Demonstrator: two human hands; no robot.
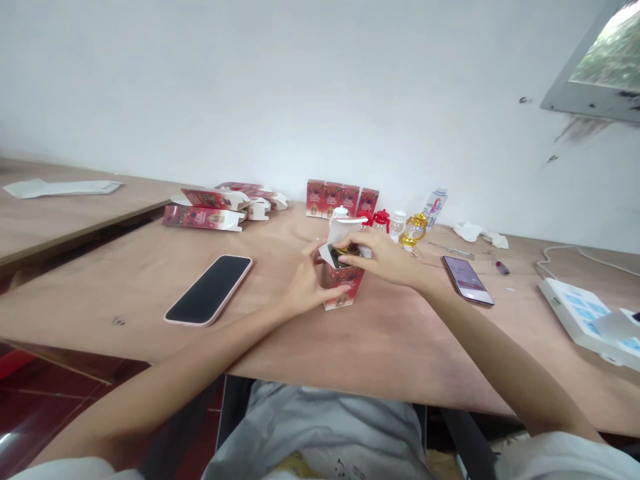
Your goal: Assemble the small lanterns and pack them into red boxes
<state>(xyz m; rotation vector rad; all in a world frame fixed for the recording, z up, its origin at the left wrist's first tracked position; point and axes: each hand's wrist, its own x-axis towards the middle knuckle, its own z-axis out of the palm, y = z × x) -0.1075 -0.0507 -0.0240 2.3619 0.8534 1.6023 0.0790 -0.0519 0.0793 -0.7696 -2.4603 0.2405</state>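
A small red carton [344, 285] stands upright on the wooden table [390, 347], its white top flaps open and something dark and gold showing inside. My left hand [305, 283] grips the carton's left side. My right hand [383, 257] rests on its top, fingers on the flaps and the item inside. Behind it stand a row of closed red cartons [343, 198] and small lantern ornaments, one red [381, 219], one white [398, 223], one gold [415, 230].
A pink-cased phone [210, 289] lies face up at left, another phone [467, 279] at right. Flat unfolded cartons [210, 208] are piled at back left. A water bottle [435, 205], white tissue [477, 233], a cable and a white box [585, 317] sit at right.
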